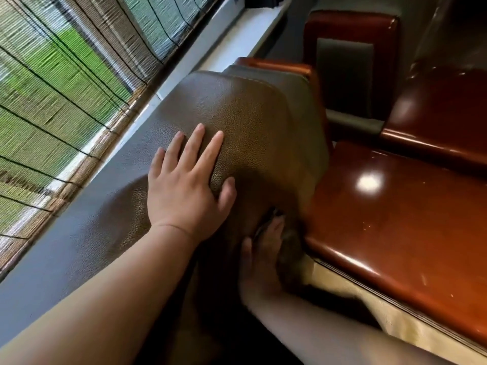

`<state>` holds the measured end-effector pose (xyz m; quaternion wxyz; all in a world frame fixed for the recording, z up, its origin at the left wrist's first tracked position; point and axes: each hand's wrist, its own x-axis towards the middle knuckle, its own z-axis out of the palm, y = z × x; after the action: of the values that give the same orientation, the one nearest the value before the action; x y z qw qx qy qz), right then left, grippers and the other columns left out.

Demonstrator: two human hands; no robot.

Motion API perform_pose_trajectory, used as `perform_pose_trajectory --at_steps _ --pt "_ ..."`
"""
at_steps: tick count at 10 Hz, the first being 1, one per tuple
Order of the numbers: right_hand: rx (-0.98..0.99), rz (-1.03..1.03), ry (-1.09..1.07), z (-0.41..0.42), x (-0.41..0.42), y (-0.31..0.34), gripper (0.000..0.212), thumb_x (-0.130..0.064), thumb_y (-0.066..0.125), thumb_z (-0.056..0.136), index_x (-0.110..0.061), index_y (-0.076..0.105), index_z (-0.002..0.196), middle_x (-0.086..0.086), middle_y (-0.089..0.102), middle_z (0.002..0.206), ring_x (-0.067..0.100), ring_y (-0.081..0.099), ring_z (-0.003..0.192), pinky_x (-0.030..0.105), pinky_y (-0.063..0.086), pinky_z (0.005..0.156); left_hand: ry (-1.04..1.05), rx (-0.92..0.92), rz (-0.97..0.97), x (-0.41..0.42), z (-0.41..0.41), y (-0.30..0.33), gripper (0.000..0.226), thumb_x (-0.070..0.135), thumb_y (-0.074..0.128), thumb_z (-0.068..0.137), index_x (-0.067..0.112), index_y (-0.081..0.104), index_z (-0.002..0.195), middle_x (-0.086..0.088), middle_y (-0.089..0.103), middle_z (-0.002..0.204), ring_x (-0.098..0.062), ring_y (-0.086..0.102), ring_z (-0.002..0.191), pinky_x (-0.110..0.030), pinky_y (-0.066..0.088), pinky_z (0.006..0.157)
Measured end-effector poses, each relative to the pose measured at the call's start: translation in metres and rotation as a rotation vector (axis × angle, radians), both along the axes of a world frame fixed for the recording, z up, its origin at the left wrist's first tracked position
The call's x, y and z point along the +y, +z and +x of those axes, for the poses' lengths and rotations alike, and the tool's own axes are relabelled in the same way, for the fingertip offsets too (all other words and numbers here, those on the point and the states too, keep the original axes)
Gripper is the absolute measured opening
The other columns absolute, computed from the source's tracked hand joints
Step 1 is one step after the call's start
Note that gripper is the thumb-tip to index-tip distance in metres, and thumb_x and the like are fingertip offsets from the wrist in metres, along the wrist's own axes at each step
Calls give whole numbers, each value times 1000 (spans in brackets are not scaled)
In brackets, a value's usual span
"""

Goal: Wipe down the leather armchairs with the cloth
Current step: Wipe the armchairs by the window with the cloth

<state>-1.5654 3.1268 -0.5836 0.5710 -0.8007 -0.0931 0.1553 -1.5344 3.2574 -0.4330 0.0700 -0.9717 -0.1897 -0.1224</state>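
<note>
A brown grained leather armchair [245, 114] fills the middle of the view, seen from above its backrest. My left hand [184, 185] lies flat on top of the backrest with its fingers spread and straight. Lower down, in shadow, my right hand [261, 262] presses against the chair's right side with its fingers pointing up. A dark, blurred cloth [290, 256] sits under and beside those fingers, squeezed between the chair and the wooden surface to the right. Most of the cloth is hidden.
A glossy red-brown wooden surface [395, 219] runs close along the chair's right side. Behind it stands another seat with a red wooden frame [350, 22] and a grey cushion [345, 75]. On the left are a bamboo blind [52, 101] and a pale window sill [232, 40].
</note>
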Motion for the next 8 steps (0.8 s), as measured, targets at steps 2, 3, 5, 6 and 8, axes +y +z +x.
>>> perform_pose_trajectory --at_steps 2,3,5,6,8 --pt "191 -213 -42 148 -23 -52 73 -38 18 101 7 19 158 31 16 166 48 13 154 60 10 126 -3 -14 8 2 -1 -4 76 63 39 93 38 29 164 3 30 171 -32 27 157 -54 20 128" --pt "224 -90 -57 116 -23 -53 91 -68 11 100 -3 11 164 23 12 170 38 11 157 49 7 130 -6 -9 6 2 0 -3 77 63 39 92 38 30 164 3 31 171 -32 27 157 -54 20 128" --pt "-4 -25 -102 83 -13 -51 85 -59 30 100 -12 4 166 7 -1 174 19 -3 160 17 -10 123 -4 -13 3 2 0 -2 77 62 39 91 37 32 164 3 32 171 -33 29 156 -55 22 127" --pt "13 -164 -236 164 -5 -45 57 -26 22 111 11 29 154 43 27 157 54 32 147 63 22 124 -3 -3 10 2 0 -3 77 62 39 91 38 30 164 4 31 171 -32 28 156 -54 21 127" --pt "-436 96 -22 34 21 43 73 -48 18 111 4 20 161 31 11 168 42 6 159 53 10 129 12 -1 1 3 0 -2 75 61 39 92 38 33 163 4 33 170 -32 32 155 -54 25 125"
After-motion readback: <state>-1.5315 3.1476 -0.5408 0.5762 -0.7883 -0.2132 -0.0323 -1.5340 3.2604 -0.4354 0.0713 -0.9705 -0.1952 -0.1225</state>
